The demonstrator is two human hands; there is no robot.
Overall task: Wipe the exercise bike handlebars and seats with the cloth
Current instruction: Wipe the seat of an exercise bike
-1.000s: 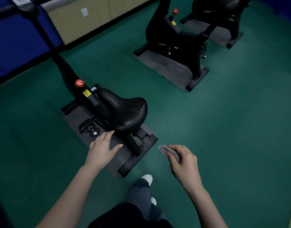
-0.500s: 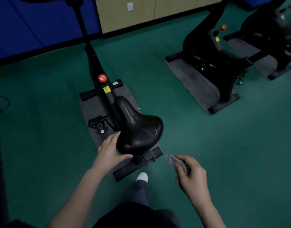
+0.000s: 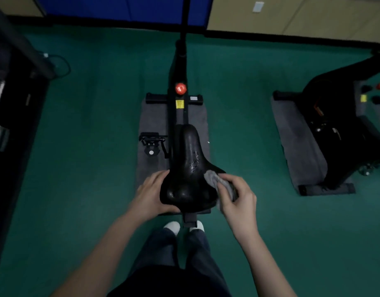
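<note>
Right grip (image 3: 238, 200) holds cloth (image 3: 213, 179), apparently touching the seat (image 3: 189, 159).

The dimly lit room has a dark green floor (image 3: 77, 189). Far ahead of the left hand (image 3: 150, 196), a blue wall panel (image 3: 120, 7) stands above a black skirting strip (image 3: 99, 24). Far ahead of the right hand (image 3: 238, 200), beige wall panels (image 3: 313, 16) carry a white wall plate (image 3: 257, 7). Well off to the left hand's left stands a dark machine (image 3: 11, 103), with a cable (image 3: 61, 65) looped on the floor beside it.

The head view looks steeply down from close above the seat (image 3: 190, 163), facing the wall (image 3: 292, 16).
</note>
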